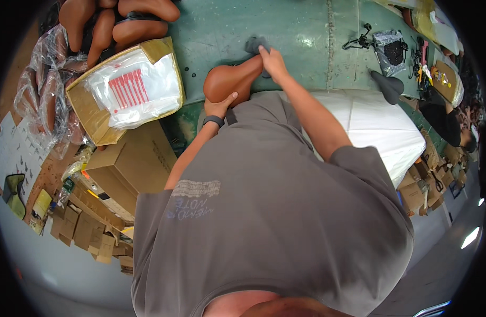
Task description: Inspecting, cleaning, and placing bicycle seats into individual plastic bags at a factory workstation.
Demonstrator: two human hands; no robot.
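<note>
One brown bicycle saddle point(228, 82) is at the near edge of the green workbench point(295, 26); the left hand point(217, 108) clamps its broad end, some fingers hidden, while the right hand point(273, 64) grips dark gray cloth point(255, 44) by its narrow nose.

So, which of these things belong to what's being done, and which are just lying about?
Likely part of the job:
- brown saddle, its wide end in the left hand
- dark grey cloth, apparently, in the right hand at the nose
- piled brown saddles, probably

Seemingly just lying about:
- dark grey saddle
- bagged black part
- cardboard boxes
</note>
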